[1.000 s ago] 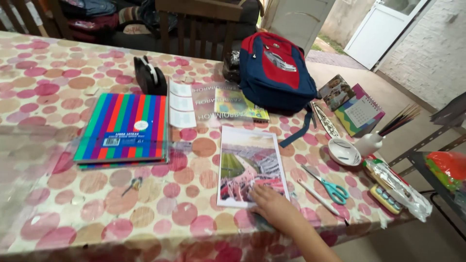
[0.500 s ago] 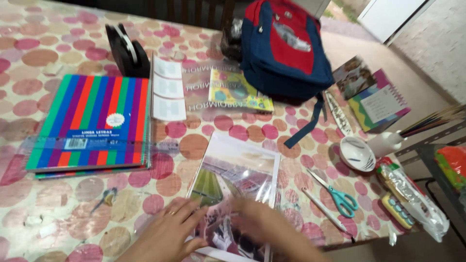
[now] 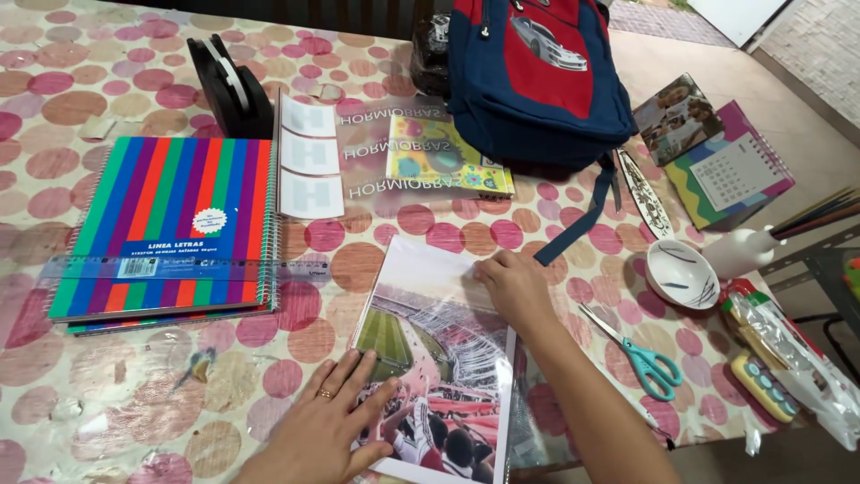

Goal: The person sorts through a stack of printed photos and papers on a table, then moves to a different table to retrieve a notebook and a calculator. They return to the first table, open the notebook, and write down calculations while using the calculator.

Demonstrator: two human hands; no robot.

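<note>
Near the tabletop's [image 3: 107, 54] front edge, left hand [image 3: 327, 421] and right hand [image 3: 512, 285] pressed flat, grip open, on glossy stadium photo [image 3: 439, 358] under clear film; likely to slide or crease if palms shift unevenly.

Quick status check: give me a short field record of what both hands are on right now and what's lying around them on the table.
left hand: flat on lower left of the stadium picture book
right hand: pressing the book's upper right edge
book cover: clear plastic film over it
right of book: teal-handled scissors, white bowl
left of book: striped spiral notebook, clear ruler across it
behind: blue and red backpack, black tape dispenser
surface: dotted tablecloth
</note>
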